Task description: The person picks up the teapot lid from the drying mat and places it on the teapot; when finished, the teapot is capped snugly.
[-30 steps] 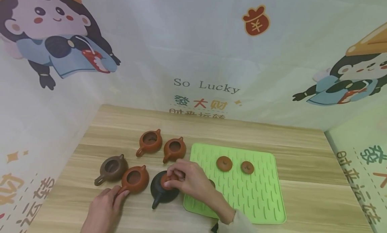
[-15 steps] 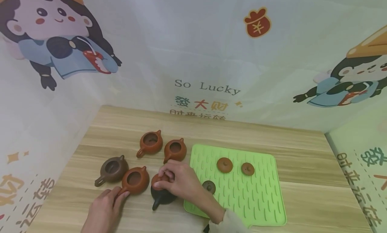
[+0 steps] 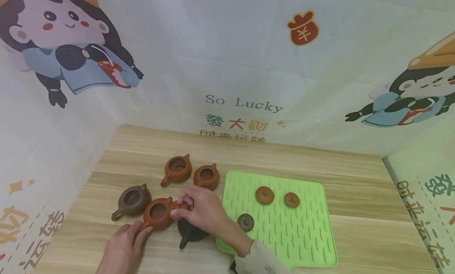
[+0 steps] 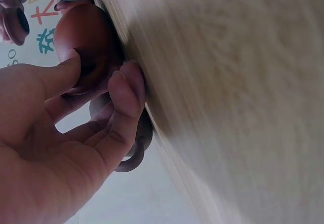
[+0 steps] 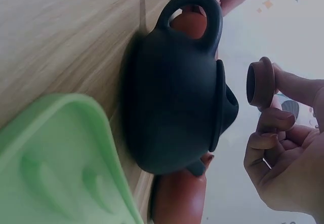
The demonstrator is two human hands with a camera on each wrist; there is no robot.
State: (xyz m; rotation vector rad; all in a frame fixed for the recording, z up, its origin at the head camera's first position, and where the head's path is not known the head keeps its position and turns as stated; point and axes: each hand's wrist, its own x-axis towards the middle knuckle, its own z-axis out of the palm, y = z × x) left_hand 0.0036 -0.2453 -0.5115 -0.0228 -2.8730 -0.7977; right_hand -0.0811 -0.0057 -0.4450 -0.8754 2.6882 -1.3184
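The left hand (image 3: pixel 122 246) pinches the handle of an open reddish-brown teapot (image 3: pixel 164 223); in the left wrist view its thumb and fingers close on that handle beside the round body (image 4: pixel 86 31). Between thumb and fingers the right hand (image 3: pixel 206 209) holds a small reddish lid (image 3: pixel 175 209), above the right side of that teapot's rim. The right wrist view has the lid (image 5: pixel 262 82) held in the air, apart from the black teapot (image 5: pixel 172 92). That black teapot (image 3: pixel 192 231), partly under the right hand, has its own lid on.
A dark brown lidless teapot (image 3: pixel 136 203) stands at the left, two reddish lidless ones (image 3: pixel 179 173) (image 3: pixel 209 179) behind. On the green mat (image 3: pixel 284 234) lie two orange-brown lids (image 3: pixel 264 195) (image 3: pixel 292 200) and a dark one (image 3: pixel 245 222). A printed cloth (image 3: pixel 231 60) hangs around the table.
The right hand has carried the reddish lid leftward from over the black teapot to the reddish teapot's edge, uncovering the dark lid on the mat. The left hand has stayed in place.
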